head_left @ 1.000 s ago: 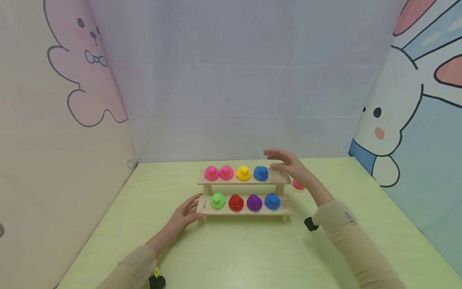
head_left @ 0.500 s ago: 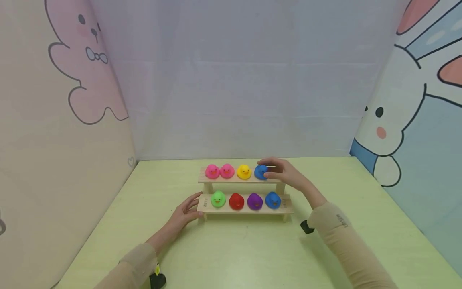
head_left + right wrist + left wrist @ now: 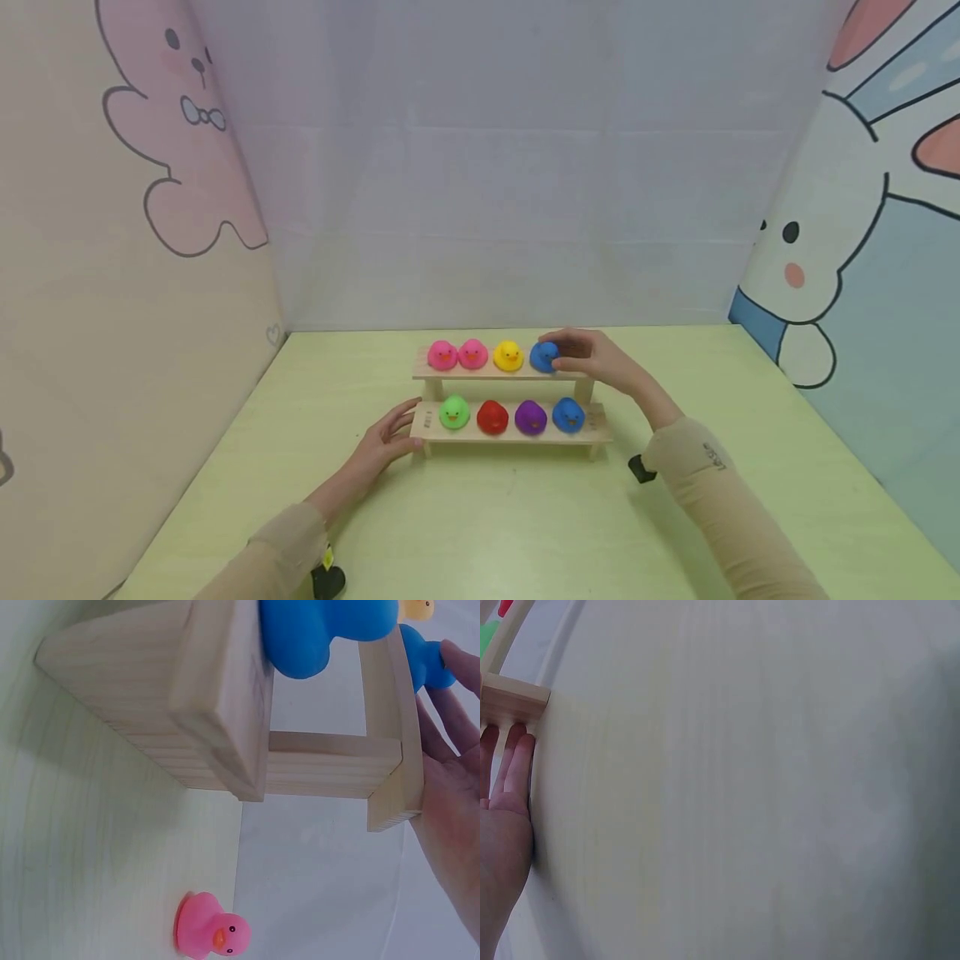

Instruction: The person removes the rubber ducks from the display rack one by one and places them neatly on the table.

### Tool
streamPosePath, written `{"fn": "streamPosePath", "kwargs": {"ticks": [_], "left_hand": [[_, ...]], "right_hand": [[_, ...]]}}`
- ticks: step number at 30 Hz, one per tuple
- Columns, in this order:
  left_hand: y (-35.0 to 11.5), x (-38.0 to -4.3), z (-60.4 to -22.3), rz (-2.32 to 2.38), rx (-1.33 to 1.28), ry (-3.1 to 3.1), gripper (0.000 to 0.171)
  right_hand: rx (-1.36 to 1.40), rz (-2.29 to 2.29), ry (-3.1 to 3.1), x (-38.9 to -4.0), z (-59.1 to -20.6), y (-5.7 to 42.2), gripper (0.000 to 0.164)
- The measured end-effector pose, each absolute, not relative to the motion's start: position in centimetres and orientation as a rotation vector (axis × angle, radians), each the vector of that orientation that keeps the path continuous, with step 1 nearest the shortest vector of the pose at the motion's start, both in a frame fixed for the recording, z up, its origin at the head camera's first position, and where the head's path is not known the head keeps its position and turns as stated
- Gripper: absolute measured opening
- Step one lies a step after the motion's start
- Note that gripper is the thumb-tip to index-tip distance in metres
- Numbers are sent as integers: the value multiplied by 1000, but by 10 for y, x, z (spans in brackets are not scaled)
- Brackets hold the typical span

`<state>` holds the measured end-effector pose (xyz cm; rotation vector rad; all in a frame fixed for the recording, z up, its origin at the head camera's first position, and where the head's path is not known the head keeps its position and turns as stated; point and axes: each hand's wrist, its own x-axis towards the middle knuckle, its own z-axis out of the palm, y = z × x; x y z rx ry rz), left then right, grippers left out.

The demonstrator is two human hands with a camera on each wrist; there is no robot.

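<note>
A two-step wooden stand (image 3: 498, 375) carries rubber ducks on both levels. My right hand (image 3: 600, 362) holds the blue duck (image 3: 543, 357) at the right of the upper step, thumb in front and fingers behind. In the right wrist view the thumb and fingertips touch that blue duck (image 3: 424, 660). The left hand (image 3: 378, 446) grips the left end of the lower step, thumb at the front edge. In the left wrist view, its fingertips meet the wood (image 3: 514, 697). Two pink ducks (image 3: 472, 354) and a yellow duck (image 3: 508, 356) share the upper step.
On the lower step sit a green duck (image 3: 454, 412), a red duck (image 3: 492, 417), a purple duck (image 3: 531, 417) and another blue duck (image 3: 568, 415). One pink duck (image 3: 202, 926) lies on the table beside the stand. A pale curtain (image 3: 487, 167) hangs behind the table.
My right hand has moved left and down from above the upper step's right end onto the blue duck, taking hold of it. The left hand stays at the stand.
</note>
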<state>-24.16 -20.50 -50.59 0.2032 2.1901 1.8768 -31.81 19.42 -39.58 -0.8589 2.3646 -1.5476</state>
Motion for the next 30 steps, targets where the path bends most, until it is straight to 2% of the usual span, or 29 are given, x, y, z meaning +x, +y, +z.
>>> {"fn": "streamPosePath", "kwargs": {"ticks": [30], "left_hand": [[-204,-240,-504,1883,205,2185,70]], "right_hand": [[-836,-1679,2356,-316,-398,195,38]]}}
